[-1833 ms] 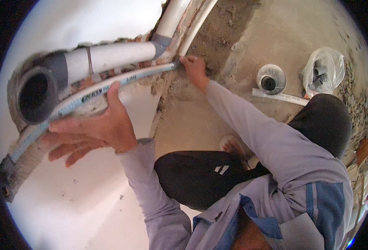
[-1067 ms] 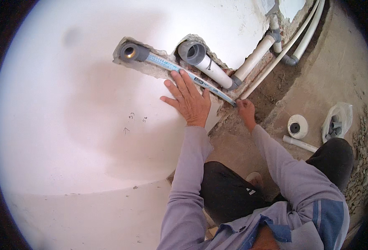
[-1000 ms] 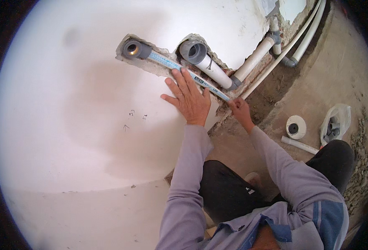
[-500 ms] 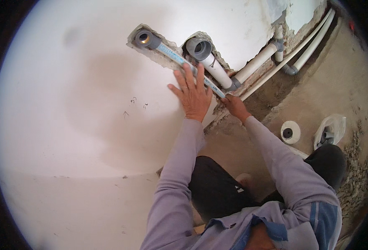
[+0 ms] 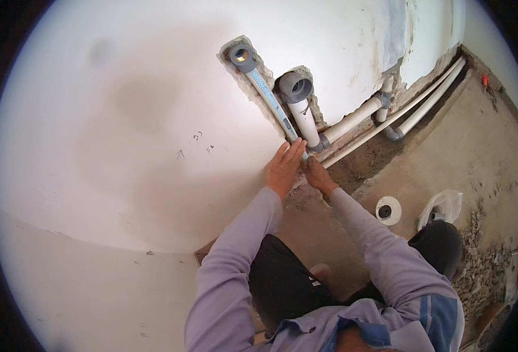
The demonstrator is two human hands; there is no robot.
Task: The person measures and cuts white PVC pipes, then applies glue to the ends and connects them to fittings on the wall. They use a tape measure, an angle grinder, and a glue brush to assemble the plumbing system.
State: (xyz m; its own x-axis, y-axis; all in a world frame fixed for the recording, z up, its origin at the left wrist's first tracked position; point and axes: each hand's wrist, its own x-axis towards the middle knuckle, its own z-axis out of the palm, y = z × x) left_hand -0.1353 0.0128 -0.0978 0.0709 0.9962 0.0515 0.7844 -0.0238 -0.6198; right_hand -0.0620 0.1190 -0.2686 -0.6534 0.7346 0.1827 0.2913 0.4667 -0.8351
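Note:
A narrow white water pipe (image 5: 275, 108) with blue marking lies slanted in a groove cut into the white wall. Its upper end carries a grey elbow (image 5: 241, 57) with a brass-coloured threaded inside. Low on this pipe, the fingers of my left hand (image 5: 284, 169) are drawn together over it from the wall side; the thumb is hidden. Just below, my right hand (image 5: 320, 175) is closed around the pipe's lower end, hiding the tip. Close to the right runs a thicker white drain pipe (image 5: 304, 120), topped by a wide grey socket (image 5: 295, 87).
A horizontal drain pipe (image 5: 356, 117) and a long thin pipe (image 5: 414, 94) run along the wall base above a dug trench (image 5: 373, 154). On the floor are a white round item with a dark centre (image 5: 395, 206), a plastic bag of grey fittings (image 5: 441, 209) and rubble (image 5: 476, 267).
My left hand has slid down the pipe from a spread, flat pose, and its fingers have come together near my right hand. The right hand keeps its hold. The view has shifted.

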